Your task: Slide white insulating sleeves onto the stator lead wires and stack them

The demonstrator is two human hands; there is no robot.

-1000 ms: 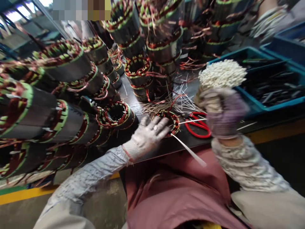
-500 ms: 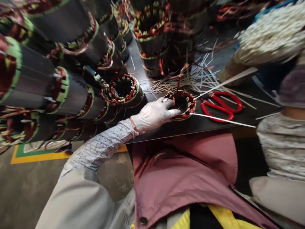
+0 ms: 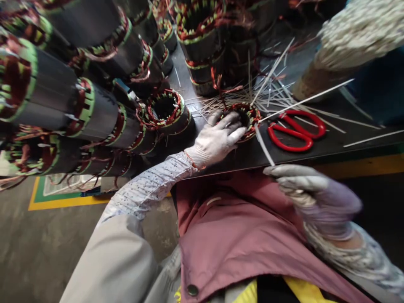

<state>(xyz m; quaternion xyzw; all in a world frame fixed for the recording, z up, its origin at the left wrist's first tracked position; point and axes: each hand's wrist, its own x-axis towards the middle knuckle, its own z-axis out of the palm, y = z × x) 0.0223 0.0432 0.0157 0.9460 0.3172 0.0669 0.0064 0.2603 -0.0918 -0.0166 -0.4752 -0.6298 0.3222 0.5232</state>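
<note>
My left hand (image 3: 217, 139), in a white glove, lies with fingers stretched over the rim and opening of a motor stator (image 3: 255, 115) with copper windings. Thin white tie cords stick out of this stator's right side. My right hand (image 3: 306, 187), gloved in white and purple, is closed in a pinch on the end of one white cord (image 3: 264, 147), which runs up to the stator's rim. Another cord (image 3: 309, 100) slants away to the upper right. Red-handled scissors (image 3: 290, 145) lie on the table just right of the stator; their blades are hard to make out.
Several wound stators (image 3: 167, 111) stand or lie stacked to the left, with more stacked at the back (image 3: 202, 50). Loose white cord pieces (image 3: 271, 94) litter the dark table (image 3: 334, 147). A thick bundle of white cords (image 3: 360, 33) hangs over at the upper right.
My right hand has come in from the right edge and now pinches a cord, which has swung from pointing right to pointing down. My left hand's fingers have spread further over the stator.
</note>
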